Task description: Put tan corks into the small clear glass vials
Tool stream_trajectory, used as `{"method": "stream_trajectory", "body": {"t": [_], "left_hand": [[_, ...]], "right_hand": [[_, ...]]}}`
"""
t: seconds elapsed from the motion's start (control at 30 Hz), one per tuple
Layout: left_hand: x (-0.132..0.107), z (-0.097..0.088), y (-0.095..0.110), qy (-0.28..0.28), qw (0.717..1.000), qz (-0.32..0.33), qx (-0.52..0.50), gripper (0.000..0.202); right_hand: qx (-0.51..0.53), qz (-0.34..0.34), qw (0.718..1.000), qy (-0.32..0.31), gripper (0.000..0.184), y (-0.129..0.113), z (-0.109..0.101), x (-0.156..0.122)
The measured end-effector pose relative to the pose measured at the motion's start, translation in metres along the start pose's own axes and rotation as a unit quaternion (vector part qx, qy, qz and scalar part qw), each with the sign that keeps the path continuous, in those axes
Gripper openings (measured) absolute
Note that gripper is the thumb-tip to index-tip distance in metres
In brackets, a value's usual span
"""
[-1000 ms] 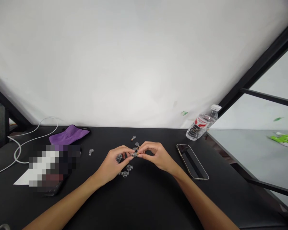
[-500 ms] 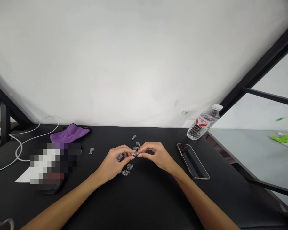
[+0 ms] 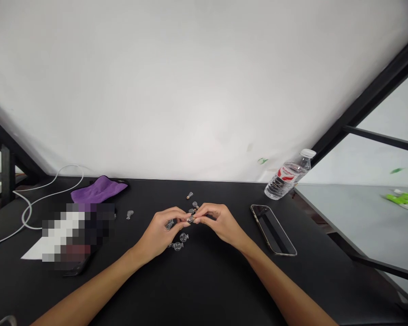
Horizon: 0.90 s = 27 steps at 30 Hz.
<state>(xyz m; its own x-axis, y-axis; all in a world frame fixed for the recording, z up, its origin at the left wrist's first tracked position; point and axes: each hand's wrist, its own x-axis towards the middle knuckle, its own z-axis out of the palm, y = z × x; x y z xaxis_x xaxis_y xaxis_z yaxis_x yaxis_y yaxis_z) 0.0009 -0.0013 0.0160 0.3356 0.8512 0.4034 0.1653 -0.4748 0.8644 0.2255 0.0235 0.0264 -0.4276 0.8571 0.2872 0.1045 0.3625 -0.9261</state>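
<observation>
A tiny clear glass vial (image 3: 190, 219) is pinched at the fingertips of both hands, above the black tabletop (image 3: 224, 285) and roughly midway along it. The left hand (image 3: 158, 233) and right hand (image 3: 222, 222) meet there with fingers curled inward, and both seem closed on the vial in a delicate pinch, not a clench, though they hide most of the glass. It looks very light, thin-walled, fragile and likely slippery, so a gentle hold on its body seems safest. Its long axis appears to run roughly left to right, but it is too small and covered to tell which way its mouth points. A small glass bottle (image 3: 170, 224) sits just under the left hand's fingers; whether that hand holds it cannot be told. Two round glass bulbs (image 3: 184, 237) (image 3: 177, 246) lie on the near side of the hands, while a small glass vial with a brownish tip (image 3: 189, 195) lies farther off. Another glass piece (image 3: 129, 214) lies well to the left, by a purple microfibre cloth (image 3: 98, 189) and a pixelated, blurred object (image 3: 78, 235). To the right lies a black smartphone (image 3: 273, 229), with a clear plastic water bottle (image 3: 287, 180) on its side at the far right corner.
</observation>
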Motion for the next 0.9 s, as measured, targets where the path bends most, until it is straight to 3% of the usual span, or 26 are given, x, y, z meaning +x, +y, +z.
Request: {"method": "stream_trajectory", "body": {"t": [0.23,0.4,0.73,0.9], "left_hand": [[-0.002,0.001,-0.005,0.018,0.994,0.099,0.049,0.016],[-0.005,0.000,-0.008,0.022,0.988,0.130,0.082,0.019],[-0.001,0.005,0.000,0.043,0.993,0.096,0.058,0.020],[-0.003,0.006,-0.004,0.028,0.991,0.114,0.064,0.021]], "right_hand": [[0.110,0.063,0.992,-0.001,0.019,0.009,0.007,0.001],[0.131,0.089,0.987,0.005,0.025,0.012,0.011,0.002],[0.118,0.097,0.988,-0.018,0.024,0.004,0.000,0.003],[0.097,0.093,0.991,-0.016,0.024,0.005,-0.002,0.002]]}}
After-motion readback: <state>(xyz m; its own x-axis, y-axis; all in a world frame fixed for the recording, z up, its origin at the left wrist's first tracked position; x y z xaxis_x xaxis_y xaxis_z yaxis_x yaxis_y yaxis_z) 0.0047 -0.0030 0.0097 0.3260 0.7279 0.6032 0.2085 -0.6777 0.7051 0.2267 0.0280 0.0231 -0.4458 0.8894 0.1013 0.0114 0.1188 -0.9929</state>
